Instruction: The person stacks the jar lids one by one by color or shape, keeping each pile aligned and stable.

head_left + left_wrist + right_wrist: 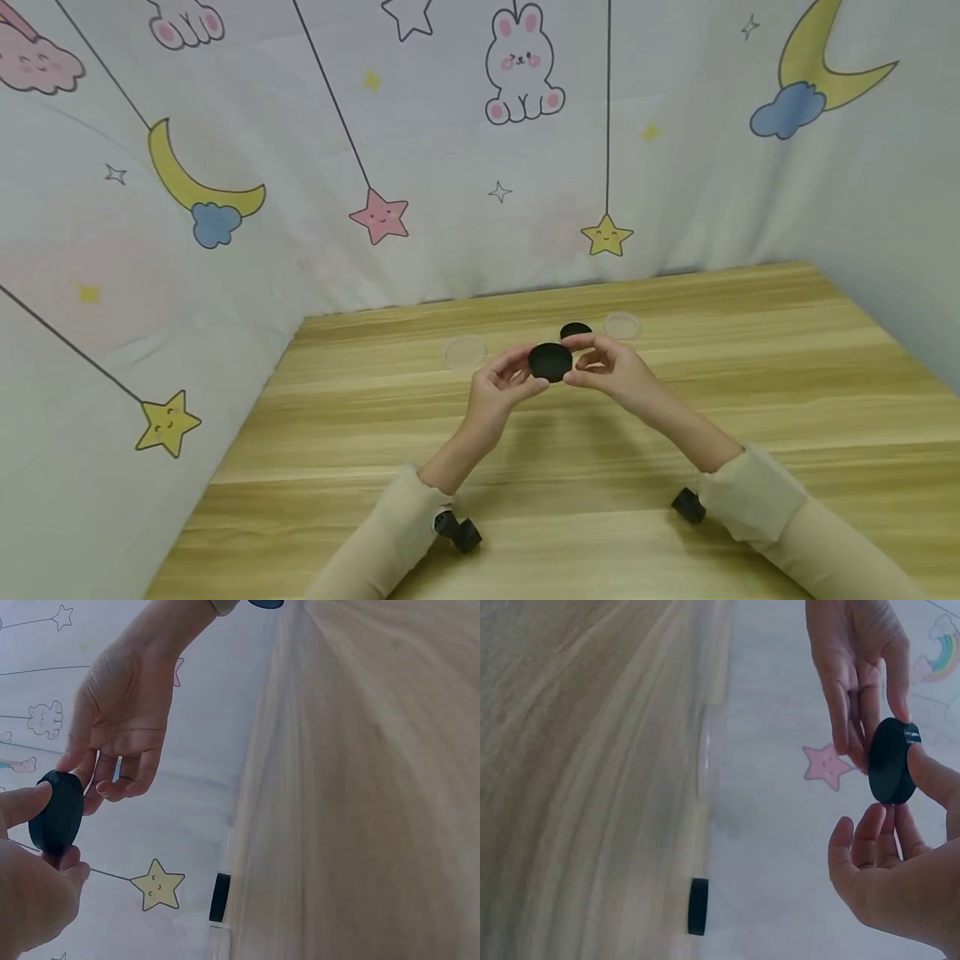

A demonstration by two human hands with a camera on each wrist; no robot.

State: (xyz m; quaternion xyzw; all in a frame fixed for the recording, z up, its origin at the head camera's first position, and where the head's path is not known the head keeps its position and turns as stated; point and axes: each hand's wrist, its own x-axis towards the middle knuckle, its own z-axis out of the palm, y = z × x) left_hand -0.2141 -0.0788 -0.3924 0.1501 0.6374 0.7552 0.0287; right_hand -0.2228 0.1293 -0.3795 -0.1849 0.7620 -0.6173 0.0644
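Both hands hold a black round disc point(551, 362) with a thick rim, raised above the wooden table. My left hand point(498, 387) pinches its left side between thumb and fingers. On the opposite side, my right hand point(615, 375) grips the rim with thumb and forefinger, its other fingers loosely bent. The left wrist view shows the disc point(56, 814) nearly edge-on, with the left thumb against it. From the right wrist, one flat face and a small pale mark on the side of the disc point(891, 761) are visible.
A second black disc point(576, 331) lies on the table just behind the hands. Two clear round dishes point(464, 353) flank it, the other clear dish point(622, 325) being on the right. A patterned cloth point(480, 250) hangs behind the table's far edge point(420, 305).
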